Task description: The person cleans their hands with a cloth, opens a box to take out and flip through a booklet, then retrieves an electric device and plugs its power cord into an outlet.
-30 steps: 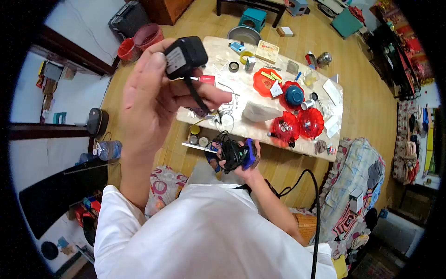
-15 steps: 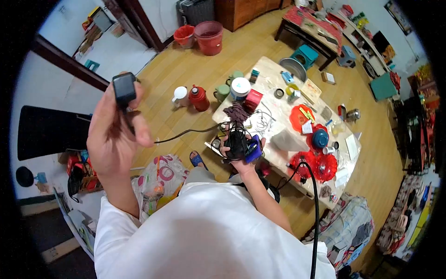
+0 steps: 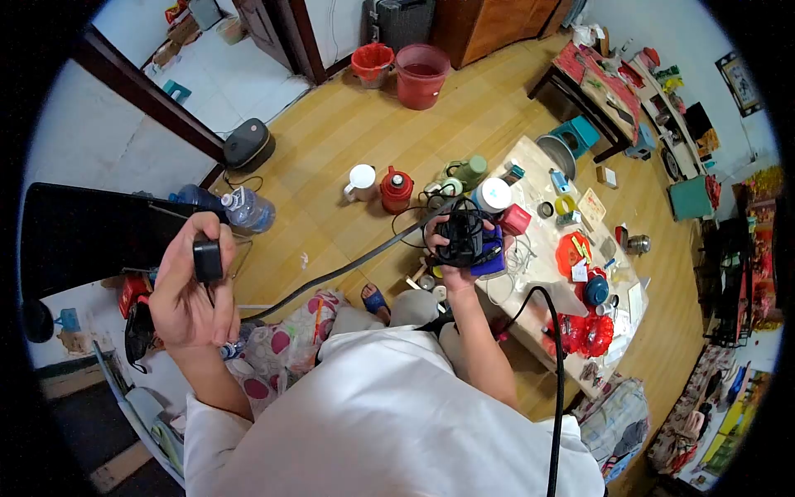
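Observation:
My left hand (image 3: pixel 184 302), raised at the left, is closed around a small black power adapter (image 3: pixel 208 261), its thumb and fingers pinching the sides. A dark cable (image 3: pixel 348 269) stretches from beside that hand across to the right. My right hand (image 3: pixel 455 276) grips a tangled bundle of black cables (image 3: pixel 460 234) near the table's left edge. Against this bundle sits a purple-blue object (image 3: pixel 490 253), partly covered by the cords; its kind is unclear. Loops of cable hang out to the left of the bundle.
A cluttered table (image 3: pixel 530 282) stands on my right, with a white tub (image 3: pixel 494 195), a red box (image 3: pixel 516 219) and red dishes (image 3: pixel 598 335). On the floor are a red thermos (image 3: pixel 397 189), a white jug (image 3: pixel 361 183), water bottles (image 3: pixel 250 211) and a bucket (image 3: pixel 421 79).
The camera view has shifted, bringing more floor and the bottles into sight. My left hand is lower, with the adapter turned more upright. The cable between my hands now shows as a long diagonal line.

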`<state>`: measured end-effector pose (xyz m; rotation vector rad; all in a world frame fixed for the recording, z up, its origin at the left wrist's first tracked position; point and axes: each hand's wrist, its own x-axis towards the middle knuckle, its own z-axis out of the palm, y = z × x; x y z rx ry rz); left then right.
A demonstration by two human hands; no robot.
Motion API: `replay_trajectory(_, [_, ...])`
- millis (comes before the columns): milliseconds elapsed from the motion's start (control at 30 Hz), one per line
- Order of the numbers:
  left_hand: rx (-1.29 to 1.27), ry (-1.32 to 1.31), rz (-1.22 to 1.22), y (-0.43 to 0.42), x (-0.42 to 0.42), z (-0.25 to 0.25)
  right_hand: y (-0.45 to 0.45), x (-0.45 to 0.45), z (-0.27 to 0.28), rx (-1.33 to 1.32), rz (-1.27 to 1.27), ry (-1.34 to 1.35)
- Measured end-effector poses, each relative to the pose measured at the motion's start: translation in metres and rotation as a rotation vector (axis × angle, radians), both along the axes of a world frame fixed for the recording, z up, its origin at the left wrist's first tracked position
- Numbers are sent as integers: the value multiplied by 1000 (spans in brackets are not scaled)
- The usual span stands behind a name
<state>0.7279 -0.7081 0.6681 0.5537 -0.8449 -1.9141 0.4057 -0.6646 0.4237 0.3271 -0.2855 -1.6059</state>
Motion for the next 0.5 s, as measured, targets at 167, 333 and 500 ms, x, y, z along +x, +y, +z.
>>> replay_trajectory(167, [17,-119,57,-49,53,-30,-68,31,-9,22,104,-157])
replay_trajectory(333, [44,-271,107,-111,77,-45,-138,46,8,-7,-39,181])
replay_trajectory(500, [-28,-510,271,-200,121,-57,-242,52,-16,-115,-55,376])
